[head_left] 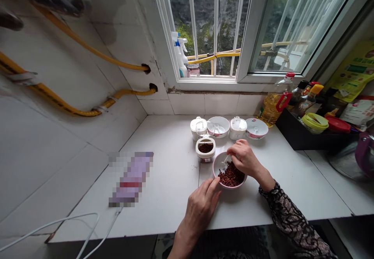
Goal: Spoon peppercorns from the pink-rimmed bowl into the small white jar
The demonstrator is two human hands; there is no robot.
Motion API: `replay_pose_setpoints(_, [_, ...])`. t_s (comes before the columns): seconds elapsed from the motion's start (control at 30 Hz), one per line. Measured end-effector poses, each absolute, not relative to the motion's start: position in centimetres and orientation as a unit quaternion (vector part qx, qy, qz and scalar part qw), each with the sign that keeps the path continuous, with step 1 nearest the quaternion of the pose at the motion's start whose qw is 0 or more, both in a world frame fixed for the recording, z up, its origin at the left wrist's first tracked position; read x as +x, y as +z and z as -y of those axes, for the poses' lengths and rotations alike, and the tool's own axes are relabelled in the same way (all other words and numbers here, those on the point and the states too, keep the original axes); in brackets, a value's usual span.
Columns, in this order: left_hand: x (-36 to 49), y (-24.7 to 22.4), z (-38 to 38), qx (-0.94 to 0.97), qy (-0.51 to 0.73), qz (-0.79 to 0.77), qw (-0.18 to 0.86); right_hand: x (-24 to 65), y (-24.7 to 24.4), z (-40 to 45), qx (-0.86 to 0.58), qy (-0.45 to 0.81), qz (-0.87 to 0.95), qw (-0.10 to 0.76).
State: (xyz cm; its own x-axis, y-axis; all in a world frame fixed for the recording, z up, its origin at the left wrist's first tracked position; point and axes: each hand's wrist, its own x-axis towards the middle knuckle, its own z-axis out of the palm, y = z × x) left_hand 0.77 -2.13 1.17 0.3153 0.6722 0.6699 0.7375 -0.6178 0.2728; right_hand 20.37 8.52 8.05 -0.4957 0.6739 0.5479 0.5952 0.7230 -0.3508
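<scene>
A white bowl with a pink rim stands on the white counter and holds dark red-brown peppercorn-like grains. My left hand grips the bowl's near left rim between thumb and fingers. Over the bowl's far right side, my right hand is closed on a small white spoon, whose end reaches inside the bowl. Just left of the bowl sits an open spice jar with dark grains inside and its clear lid raised. My right fingers partly hide the spoon's handle.
Behind are two white lidded jars and two bowls. An oil bottle and a black condiment box stand at right. A blurred purple item with a white cable lies left.
</scene>
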Motion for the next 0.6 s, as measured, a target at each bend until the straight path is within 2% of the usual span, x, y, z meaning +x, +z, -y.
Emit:
replay_pose_setpoints(0.2, [0.81,1.36,2.06,-0.809,-0.395,0.433,0.052,19.78,7.51,-8.27,-0.380,0.168,0.850,0.323])
replay_pose_setpoints(0.6, [0.76,1.46,2.14,-0.808,-0.397,0.432,0.047,20.45,8.21,-8.78,-0.490,0.295,0.711,0.409])
